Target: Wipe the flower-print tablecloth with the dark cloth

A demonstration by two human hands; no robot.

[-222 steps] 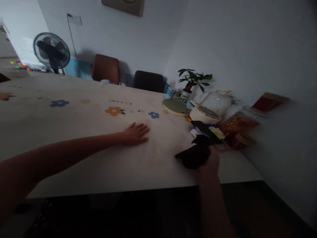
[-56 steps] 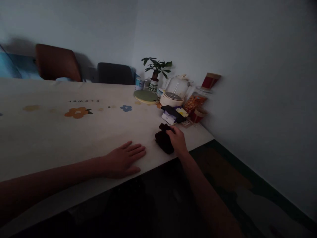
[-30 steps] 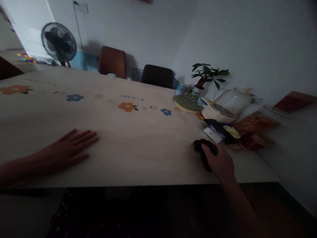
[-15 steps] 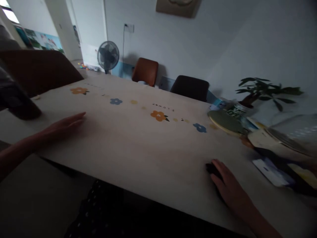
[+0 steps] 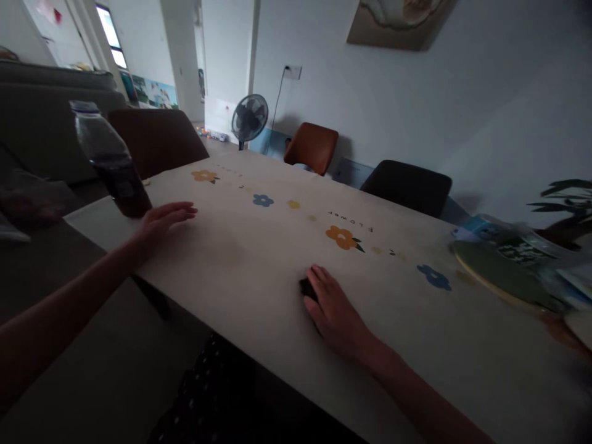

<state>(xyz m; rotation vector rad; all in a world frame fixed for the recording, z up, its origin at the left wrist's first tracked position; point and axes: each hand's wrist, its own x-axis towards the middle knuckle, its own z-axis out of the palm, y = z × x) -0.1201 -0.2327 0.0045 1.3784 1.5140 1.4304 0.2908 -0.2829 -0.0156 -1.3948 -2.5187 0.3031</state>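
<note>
My right hand (image 5: 335,311) is curled over a small black computer mouse (image 5: 307,288) on the tablecloth; the palm and fingers hide most of it. The tablecloth (image 5: 259,265) is pale, with printed orange and blue flowers. On the left, my left hand (image 5: 169,219) lies low over the cloth with its fingers stretched out and nothing in them. Just behind that hand stands a clear plastic bottle (image 5: 115,163) with dark liquid in its lower part. Whether the hand touches the bottle, I cannot tell.
A round green mat (image 5: 499,274), a blue packet (image 5: 481,227) and a potted plant (image 5: 567,203) are at the right. Brown chairs (image 5: 314,147), a black chair (image 5: 409,185) and a fan (image 5: 250,117) stand beyond the table. A blurred hand-like shape (image 5: 30,208) shows far left.
My right hand has slid the mouse left across the cloth, towards the table's middle. The left hand is closer to the bottle. My view has turned left, showing the whole bottle.
</note>
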